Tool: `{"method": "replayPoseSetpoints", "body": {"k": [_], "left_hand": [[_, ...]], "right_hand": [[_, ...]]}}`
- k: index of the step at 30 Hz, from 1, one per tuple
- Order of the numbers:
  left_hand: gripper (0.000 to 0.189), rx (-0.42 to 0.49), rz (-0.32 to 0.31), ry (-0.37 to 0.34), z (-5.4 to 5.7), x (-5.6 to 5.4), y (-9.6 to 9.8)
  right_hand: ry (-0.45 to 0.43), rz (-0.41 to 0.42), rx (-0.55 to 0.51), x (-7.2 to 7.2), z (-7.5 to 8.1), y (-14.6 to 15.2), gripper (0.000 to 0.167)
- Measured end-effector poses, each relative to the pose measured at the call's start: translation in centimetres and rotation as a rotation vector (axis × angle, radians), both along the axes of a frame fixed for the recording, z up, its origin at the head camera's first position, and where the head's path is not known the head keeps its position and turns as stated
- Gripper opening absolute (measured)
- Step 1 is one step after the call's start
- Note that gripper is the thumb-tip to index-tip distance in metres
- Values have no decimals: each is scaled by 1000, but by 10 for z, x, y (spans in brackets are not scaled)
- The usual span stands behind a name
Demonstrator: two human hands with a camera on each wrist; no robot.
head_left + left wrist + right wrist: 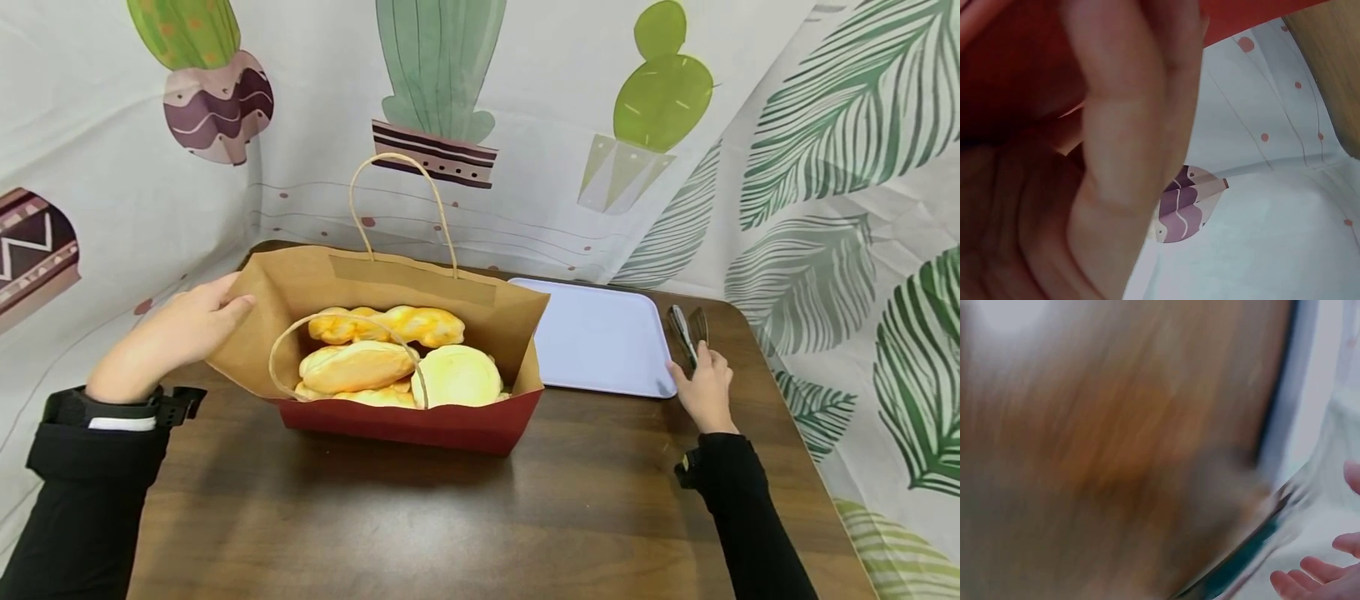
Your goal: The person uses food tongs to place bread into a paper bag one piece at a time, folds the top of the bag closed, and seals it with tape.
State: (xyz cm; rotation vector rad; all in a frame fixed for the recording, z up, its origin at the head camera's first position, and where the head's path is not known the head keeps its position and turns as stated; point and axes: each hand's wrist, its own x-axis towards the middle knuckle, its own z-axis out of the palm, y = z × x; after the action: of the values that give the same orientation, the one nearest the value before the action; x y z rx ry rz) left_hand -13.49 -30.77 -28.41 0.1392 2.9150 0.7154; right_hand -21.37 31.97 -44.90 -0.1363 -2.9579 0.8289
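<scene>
A paper bag, red outside and brown inside, stands wide-mouthed on the table with its two cord handles up. My left hand grips its left edge, thumb over the rim and fingers along the red outside, as the left wrist view also shows. Inside lie several breads, among them a twisted loaf, a long roll and a round pale bun. At the right, my right hand is over the near end of metal tongs; its fingers are loosely spread in the right wrist view.
A pale lavender tray lies between the bag and the tongs. Behind the brown wooden table hangs a white cloth printed with cacti and leaves, which also runs along both sides.
</scene>
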Motion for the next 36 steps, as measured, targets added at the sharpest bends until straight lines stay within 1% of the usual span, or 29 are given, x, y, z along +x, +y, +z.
{"method": "replayPoseSetpoints", "body": {"k": [2,4,6,8,10,12,14,16,18,19,20,22,23,24,25,26,27,28,30,32,33,34,36], "left_hand": [[51,28,16,4,-2,0,0],[58,65,36,15,-3,1,1],[62,107,60,25,-5,2,1],[63,180,72,40,-7,3,2],[63,257,92,38,-10,6,3],[62,361,110,21,-13,9,3],[61,503,133,-52,-16,13,2],[59,644,131,-122,-20,16,-3],[55,806,96,-180,-26,20,-9],[53,888,60,-202,-31,23,-11],[52,943,17,-199,-35,26,-13],[54,1058,-94,-172,-46,33,-11],[55,1097,-152,-153,-52,38,-10],[58,1110,-196,-126,-57,43,-7],[60,1119,-225,-96,-62,47,-4],[61,1108,-234,-58,-67,52,0],[64,1093,-229,-18,-72,57,3],[63,1039,-201,27,-77,61,6],[60,924,-111,92,-86,67,14],[64,837,-18,145,-95,70,21],[66,808,28,163,-98,72,25],[69,785,63,181,-102,73,29],[73,843,119,215,-107,74,36]], "right_hand": [[60,53,-16,4,4,-18,72],[80,124,-48,9,9,-36,72],[47,209,-83,16,14,-54,71],[-5,306,-119,25,18,-70,72],[-57,408,-148,35,19,-85,74],[-98,498,-192,46,18,-99,77],[-124,584,-233,57,18,-113,80],[-159,655,-274,67,18,-125,80],[-197,703,-304,75,19,-136,78],[-213,730,-323,79,19,-142,76],[-222,746,-345,82,19,-147,74],[-233,759,-385,88,18,-156,68],[-232,763,-410,89,16,-161,65],[-232,760,-435,91,15,-165,61],[-225,753,-448,93,13,-169,58],[-221,741,-464,94,11,-172,55],[-219,729,-475,95,9,-176,52],[-215,715,-487,96,7,-179,50],[-191,684,-495,97,4,-186,47],[-157,660,-491,98,2,-192,44],[-141,646,-485,98,1,-195,43],[-124,634,-480,98,0,-198,41],[-96,611,-471,98,-1,-204,39]]}}
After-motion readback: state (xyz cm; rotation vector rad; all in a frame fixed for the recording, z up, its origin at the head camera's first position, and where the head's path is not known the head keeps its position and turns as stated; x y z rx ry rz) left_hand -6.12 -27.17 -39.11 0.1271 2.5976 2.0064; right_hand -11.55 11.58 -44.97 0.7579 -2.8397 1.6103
